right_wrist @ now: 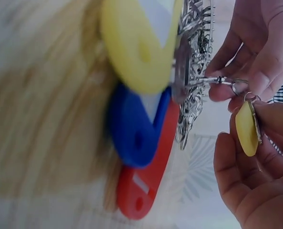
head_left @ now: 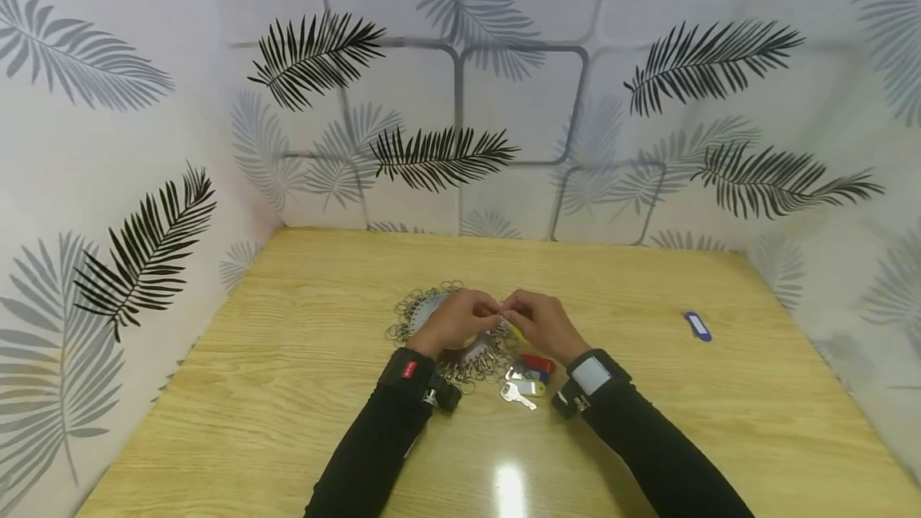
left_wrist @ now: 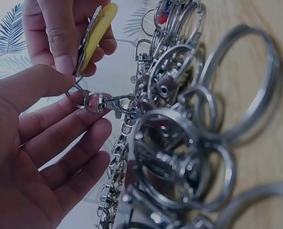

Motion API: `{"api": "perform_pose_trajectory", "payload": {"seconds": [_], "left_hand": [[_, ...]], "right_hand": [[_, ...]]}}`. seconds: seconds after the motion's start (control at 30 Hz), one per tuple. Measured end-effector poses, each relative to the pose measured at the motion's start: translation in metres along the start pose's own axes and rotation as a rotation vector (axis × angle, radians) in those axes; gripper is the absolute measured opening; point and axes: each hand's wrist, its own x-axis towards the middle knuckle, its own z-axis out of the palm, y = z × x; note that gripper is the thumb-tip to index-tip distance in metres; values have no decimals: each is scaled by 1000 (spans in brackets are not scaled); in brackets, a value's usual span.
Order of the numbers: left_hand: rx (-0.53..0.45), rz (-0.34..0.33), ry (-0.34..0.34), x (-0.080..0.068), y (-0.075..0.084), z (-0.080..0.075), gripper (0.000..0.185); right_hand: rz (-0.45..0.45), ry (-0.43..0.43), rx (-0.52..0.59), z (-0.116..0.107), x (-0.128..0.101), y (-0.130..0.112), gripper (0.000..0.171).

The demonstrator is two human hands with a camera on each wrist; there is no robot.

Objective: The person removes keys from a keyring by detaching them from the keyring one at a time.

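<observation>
Both hands meet over a round holder hung with metal swivel clasps and rings (head_left: 424, 314). My left hand (head_left: 460, 318) pinches a small split ring (left_wrist: 76, 98) between thumb and index finger, its other fingers spread below. That ring joins a swivel clasp (left_wrist: 114, 101), whose far end reaches the holder. My right hand (head_left: 543, 322) grips a yellow key tag (right_wrist: 246, 129) together with a metal key (right_wrist: 257, 121) lying flat against it. The top of the tag and key is right at the split ring, between the fingertips of both hands.
On the wooden table (head_left: 324, 406), near my right wrist, lie a red key tag (head_left: 538, 362), a blue tag (right_wrist: 136, 129), another yellow tag (right_wrist: 136, 47) and a loose key (head_left: 516, 396). Farther right is a single blue-purple tag (head_left: 698, 326). Leaf-patterned walls stand around the table.
</observation>
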Motion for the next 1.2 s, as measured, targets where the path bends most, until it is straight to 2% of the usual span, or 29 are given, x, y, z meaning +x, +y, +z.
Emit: {"api": "perform_pose_trajectory", "payload": {"seconds": [0.1, 0.27, 0.83, 1.03, 1.2], "left_hand": [[-6, -2, 4, 0, 2, 1, 18], [-7, 30, -8, 2, 3, 5, 16], [-46, 16, 0, 2, 0, 2, 14], [-36, 9, -3, 1, 1, 0, 16], [-6, 59, 43, 0, 0, -3, 13]], "right_hand": [[3, 4, -4, 0, -1, 0, 5], [12, 35, -30, -1, -4, 2, 4], [-55, 42, -30, 0, -2, -2, 7], [11, 61, -31, 3, -1, 1, 7], [59, 69, 41, 3, 1, 0, 6]]}}
